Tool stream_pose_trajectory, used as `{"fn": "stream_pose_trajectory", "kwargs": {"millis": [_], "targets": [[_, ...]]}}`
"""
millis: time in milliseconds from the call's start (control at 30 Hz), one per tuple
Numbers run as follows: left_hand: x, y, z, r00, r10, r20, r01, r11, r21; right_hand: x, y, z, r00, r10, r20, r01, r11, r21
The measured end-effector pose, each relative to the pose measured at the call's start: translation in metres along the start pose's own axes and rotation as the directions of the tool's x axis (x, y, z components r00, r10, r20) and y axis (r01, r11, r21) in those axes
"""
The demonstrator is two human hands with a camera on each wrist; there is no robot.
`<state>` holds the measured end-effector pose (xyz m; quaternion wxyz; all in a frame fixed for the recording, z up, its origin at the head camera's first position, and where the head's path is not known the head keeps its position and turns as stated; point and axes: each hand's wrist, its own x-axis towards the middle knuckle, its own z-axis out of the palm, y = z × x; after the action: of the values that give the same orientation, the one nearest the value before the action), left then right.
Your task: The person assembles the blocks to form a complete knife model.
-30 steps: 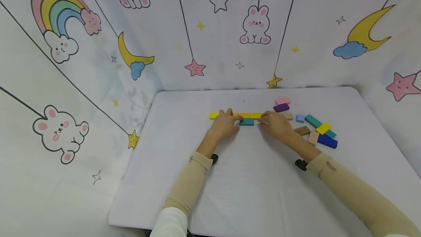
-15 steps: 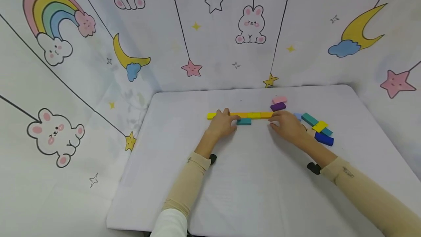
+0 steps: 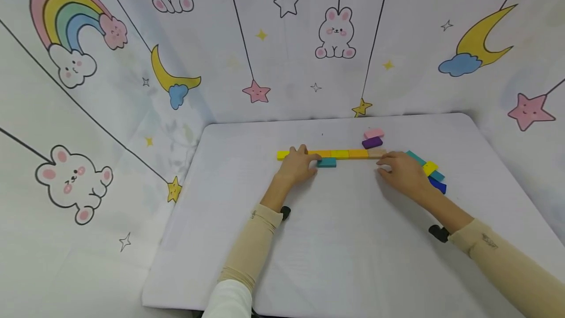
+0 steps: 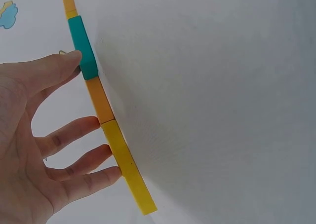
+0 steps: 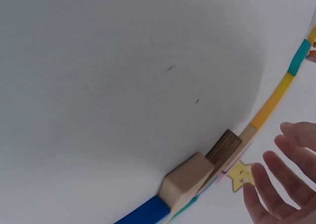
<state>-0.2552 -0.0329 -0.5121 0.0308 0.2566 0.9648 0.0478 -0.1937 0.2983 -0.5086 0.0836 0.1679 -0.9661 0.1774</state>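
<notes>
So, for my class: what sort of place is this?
Probably a children's play corner, or a set dressed like one: cartoon rabbits and a rainbow decorate the backdrop, and coloured blocks lie on the table.

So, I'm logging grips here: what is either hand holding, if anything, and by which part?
Nothing, it seems: the left hand touches the teal block at one edge, without a visible grip; the right hand, near the tan block, holds nothing.

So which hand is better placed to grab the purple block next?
Likely the right hand: closer to the purple block, relaxed, holding nothing. The left hand touches the teal block.
</notes>
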Motion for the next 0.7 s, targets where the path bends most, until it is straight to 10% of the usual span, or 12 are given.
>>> {"fn": "stream_pose_trajectory", "kwargs": {"millis": [700], "targets": [[-0.001, 0.001, 0.001, 1.000, -0.002, 0.008, 0.002, 1.000, -0.008, -0.037, 0.032, -0.014, 0.999, -0.010, -0.041, 0.010, 1.000, -0.018]]}}
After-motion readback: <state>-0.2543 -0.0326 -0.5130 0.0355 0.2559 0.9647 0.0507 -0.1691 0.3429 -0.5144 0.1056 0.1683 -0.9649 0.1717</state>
